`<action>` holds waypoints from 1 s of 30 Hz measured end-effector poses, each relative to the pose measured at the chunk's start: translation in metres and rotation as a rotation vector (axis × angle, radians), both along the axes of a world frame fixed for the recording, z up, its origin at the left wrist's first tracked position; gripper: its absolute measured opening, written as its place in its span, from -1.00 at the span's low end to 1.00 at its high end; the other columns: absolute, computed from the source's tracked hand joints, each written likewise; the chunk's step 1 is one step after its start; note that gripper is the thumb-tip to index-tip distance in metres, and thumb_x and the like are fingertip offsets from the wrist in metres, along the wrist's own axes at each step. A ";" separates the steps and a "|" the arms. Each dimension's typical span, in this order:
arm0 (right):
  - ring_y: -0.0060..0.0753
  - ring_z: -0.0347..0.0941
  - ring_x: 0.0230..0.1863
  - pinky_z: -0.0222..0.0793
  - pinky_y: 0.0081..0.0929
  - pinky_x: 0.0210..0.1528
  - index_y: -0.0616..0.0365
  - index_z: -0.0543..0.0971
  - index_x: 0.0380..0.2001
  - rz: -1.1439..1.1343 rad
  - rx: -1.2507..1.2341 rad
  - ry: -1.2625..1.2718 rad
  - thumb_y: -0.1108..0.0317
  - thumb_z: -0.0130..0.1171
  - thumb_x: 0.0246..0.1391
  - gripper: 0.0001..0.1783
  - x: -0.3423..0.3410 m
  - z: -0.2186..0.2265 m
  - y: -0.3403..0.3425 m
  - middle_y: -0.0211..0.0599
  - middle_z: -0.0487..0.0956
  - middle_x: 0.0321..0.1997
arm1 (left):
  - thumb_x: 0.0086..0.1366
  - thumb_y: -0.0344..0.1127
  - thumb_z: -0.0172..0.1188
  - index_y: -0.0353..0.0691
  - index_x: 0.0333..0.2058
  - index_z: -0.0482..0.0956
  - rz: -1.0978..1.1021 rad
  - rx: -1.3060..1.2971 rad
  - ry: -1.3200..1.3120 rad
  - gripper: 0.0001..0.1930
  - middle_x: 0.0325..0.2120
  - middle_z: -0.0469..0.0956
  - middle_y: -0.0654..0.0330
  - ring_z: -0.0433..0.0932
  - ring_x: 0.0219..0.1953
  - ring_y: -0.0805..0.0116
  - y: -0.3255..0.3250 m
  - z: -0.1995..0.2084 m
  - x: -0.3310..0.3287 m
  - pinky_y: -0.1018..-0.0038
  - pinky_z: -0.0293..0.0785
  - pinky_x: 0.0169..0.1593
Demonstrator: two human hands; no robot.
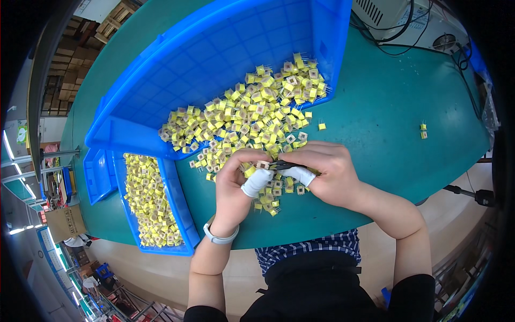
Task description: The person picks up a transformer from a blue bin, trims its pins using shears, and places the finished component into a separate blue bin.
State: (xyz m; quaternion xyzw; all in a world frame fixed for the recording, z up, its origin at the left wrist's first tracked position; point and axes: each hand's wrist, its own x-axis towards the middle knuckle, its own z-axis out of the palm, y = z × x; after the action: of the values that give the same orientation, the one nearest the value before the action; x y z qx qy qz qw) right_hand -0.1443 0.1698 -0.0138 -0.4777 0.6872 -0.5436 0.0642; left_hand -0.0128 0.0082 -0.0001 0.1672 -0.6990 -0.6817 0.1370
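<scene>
My left hand point(232, 180), its thumb wrapped in white tape, pinches a small yellow transformer point(262, 165) with metal pins. Dark tweezers point(284, 166) are gripped in my right hand point(337, 174), which also has white wrapping on a digit. Their tip meets the transformer between both hands; the exact contact is too small to make out. Around and beneath my hands lies a loose heap of similar yellow transformers point(252, 115). It spills out of a large blue bin point(209, 59) tipped on its side.
Left of my hands, a smaller blue tray point(185, 214) is filled with yellow transformers. Beyond it sits another blue container point(99, 177). A few loose parts point(424, 130) lie at the right on the green table point(386, 123). A beige machine point(407, 24) with black cables stands far right.
</scene>
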 end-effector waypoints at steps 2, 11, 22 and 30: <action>-0.17 0.64 -0.37 0.52 -0.35 -0.35 0.22 0.71 -0.23 -0.008 -0.001 -0.018 0.49 0.43 -0.13 -0.70 0.001 0.001 0.000 -0.18 0.70 -0.34 | 0.29 -0.33 0.33 -0.25 -0.06 0.52 0.011 0.124 -0.017 -0.71 -0.22 0.55 0.20 0.51 -0.20 0.47 -0.001 0.000 0.002 0.60 0.46 -0.17; -0.17 0.65 -0.33 0.54 -0.36 -0.31 0.22 0.69 -0.18 0.007 -0.013 -0.073 0.50 0.43 -0.13 -0.66 0.001 0.002 -0.001 -0.17 0.70 -0.32 | 0.44 -0.16 0.12 -0.21 -0.19 0.43 -0.024 0.498 0.040 -0.77 -0.43 0.51 0.20 0.31 -0.54 0.59 -0.002 0.001 0.004 0.65 0.23 -0.43; -0.20 0.65 -0.35 0.52 -0.35 -0.33 0.19 0.70 -0.17 0.055 -0.047 -0.042 0.49 0.43 -0.16 -0.63 0.003 0.000 -0.002 -0.20 0.70 -0.33 | 0.47 -0.11 0.06 -0.19 -0.28 0.40 -0.085 0.587 -0.035 -0.74 -0.50 0.51 0.20 0.26 -0.62 0.60 -0.005 0.005 0.005 0.66 0.16 -0.52; -0.16 0.64 -0.35 0.51 -0.33 -0.34 0.24 0.68 -0.21 0.087 -0.053 0.016 0.48 0.43 -0.18 -0.65 0.002 -0.002 -0.001 -0.17 0.69 -0.34 | 0.47 -0.11 0.07 -0.19 -0.29 0.39 -0.113 0.619 -0.043 -0.73 -0.45 0.53 0.16 0.28 -0.61 0.61 -0.004 0.003 0.006 0.67 0.16 -0.54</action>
State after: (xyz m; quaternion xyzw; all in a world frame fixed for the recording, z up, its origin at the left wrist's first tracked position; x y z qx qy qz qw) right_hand -0.1420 0.1692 -0.0155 -0.5130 0.6516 -0.5545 0.0695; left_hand -0.0072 0.0037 0.0027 0.1762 -0.4692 -0.8649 0.0268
